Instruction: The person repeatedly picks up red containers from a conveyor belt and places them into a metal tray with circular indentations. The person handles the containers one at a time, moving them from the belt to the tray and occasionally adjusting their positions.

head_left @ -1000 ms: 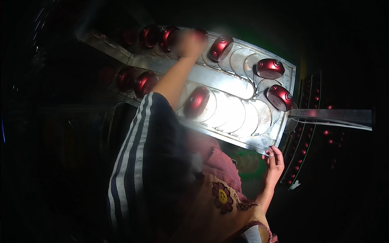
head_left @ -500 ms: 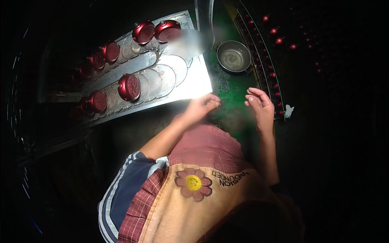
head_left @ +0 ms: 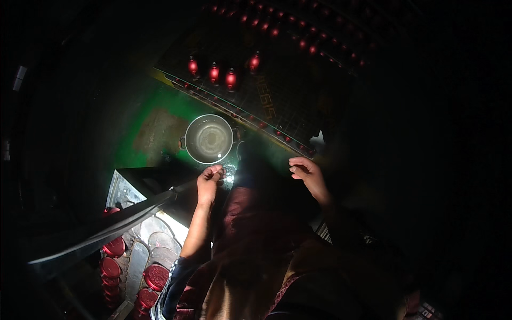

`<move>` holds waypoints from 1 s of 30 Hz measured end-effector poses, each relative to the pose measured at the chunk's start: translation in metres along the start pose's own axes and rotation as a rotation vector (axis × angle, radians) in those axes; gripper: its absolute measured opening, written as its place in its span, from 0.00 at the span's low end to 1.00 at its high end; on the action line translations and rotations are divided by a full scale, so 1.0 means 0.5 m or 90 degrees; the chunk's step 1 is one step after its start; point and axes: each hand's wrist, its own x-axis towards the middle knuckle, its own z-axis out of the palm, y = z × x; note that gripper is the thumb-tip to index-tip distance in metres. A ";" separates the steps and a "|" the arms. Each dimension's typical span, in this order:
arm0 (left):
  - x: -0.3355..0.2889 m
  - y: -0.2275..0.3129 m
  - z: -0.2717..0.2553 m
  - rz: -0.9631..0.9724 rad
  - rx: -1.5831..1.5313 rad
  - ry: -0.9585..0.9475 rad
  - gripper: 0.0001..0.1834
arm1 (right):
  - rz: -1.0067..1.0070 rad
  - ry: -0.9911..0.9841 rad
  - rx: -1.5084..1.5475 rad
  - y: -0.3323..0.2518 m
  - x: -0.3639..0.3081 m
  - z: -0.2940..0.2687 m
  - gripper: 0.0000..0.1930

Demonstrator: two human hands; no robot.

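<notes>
My left hand [head_left: 208, 183] is just below a round metal pot [head_left: 205, 140] with two side handles, and apart from it. Its fingers are curled in against the thumb, and nothing shows in them. To the right, my right hand [head_left: 309, 180] hangs in the air with its fingers loosely stretched and the thumb apart. It holds nothing. The pot stands on the green floor, and some water-like wetness shows inside.
A low dark platform [head_left: 266, 104] lies beyond the pot, bearing several red bottle-shaped pieces [head_left: 231, 80]. At lower left, a conveyor of overlapping metal discs [head_left: 162, 241] carries round red pieces [head_left: 156, 277]. A dark metal bar [head_left: 114, 228] crosses above it.
My view has swung right, from the conveyor to the pot and platform. The conveyor now sits at lower left. My left hand's fingers are more tightly curled; my right hand stays loosely stretched.
</notes>
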 end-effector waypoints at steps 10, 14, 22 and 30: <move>0.413 0.239 0.074 -0.013 0.109 -0.119 0.12 | 0.070 0.007 -0.182 -0.068 0.358 -0.084 0.18; 0.542 0.286 0.025 0.021 -0.003 0.045 0.11 | -0.032 0.013 -0.070 -0.114 0.609 -0.038 0.19; 0.897 0.335 -0.084 0.135 -0.060 0.298 0.09 | -0.408 0.036 -0.445 -0.174 1.053 0.040 0.21; 1.194 0.339 -0.054 0.380 0.231 0.096 0.09 | -0.494 -0.074 -0.388 -0.098 1.221 0.055 0.13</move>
